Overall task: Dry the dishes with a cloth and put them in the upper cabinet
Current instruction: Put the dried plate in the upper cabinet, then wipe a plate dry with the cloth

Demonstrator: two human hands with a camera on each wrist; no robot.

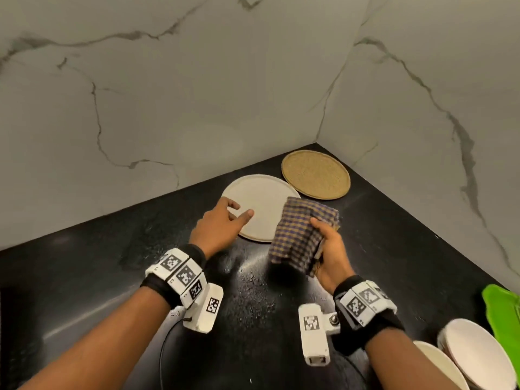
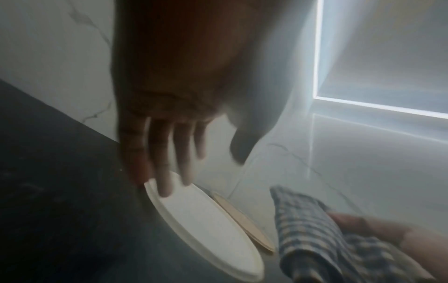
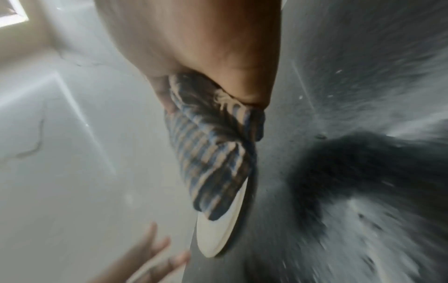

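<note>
A flat cream plate (image 1: 260, 205) (image 2: 206, 220) (image 3: 218, 229) lies on the black counter (image 1: 112, 263) near the corner. My left hand (image 1: 225, 218) (image 2: 169, 153) hovers over the plate's left edge, fingers spread and straight, holding nothing. My right hand (image 1: 326, 249) grips a bunched blue-and-tan checked cloth (image 1: 301, 235) (image 2: 310, 229) (image 3: 213, 157) that hangs over the plate's right side. The upper cabinet is not in view.
A round woven mat (image 1: 315, 173) (image 2: 242, 220) lies in the counter's corner behind the plate. White bowls (image 1: 475, 358) and a green item (image 1: 503, 313) sit at the right front. Marble walls (image 1: 197, 80) close the corner. The counter is wet with droplets.
</note>
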